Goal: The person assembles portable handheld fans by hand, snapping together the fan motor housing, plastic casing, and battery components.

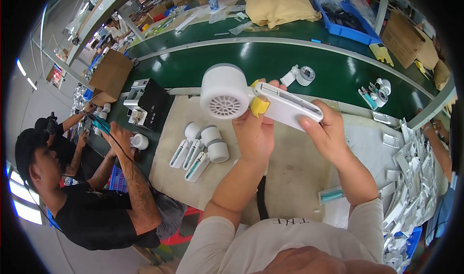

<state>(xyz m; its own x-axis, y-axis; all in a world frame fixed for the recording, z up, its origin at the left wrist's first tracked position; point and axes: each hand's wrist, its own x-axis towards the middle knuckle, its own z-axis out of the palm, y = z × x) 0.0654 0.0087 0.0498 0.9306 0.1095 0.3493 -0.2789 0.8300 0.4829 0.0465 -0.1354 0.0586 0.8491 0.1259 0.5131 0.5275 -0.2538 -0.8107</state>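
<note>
In front of me I hold up a white handheld device (226, 93) with a round grilled head and a long handle with an open slot. It looks like a small hair dryer or fan; I cannot tell which. My left hand (255, 136) is closed round the handle near the head, with yellow covers on some fingers. At the handle's far end my right hand (330, 131) grips it between thumb and fingers. Below left of my hands, on the mat, lie several similar devices (210, 136) with teal strips in their handles.
A pile of white plastic parts (408, 187) fills the right side. Past the mat (290, 177) runs a green conveyor (183, 66) carrying more devices (304, 76). A black machine (147, 105) stands at left, beside a co-worker (96, 211) holding a teal tool. A clear-and-teal piece (331, 195) lies nearby.
</note>
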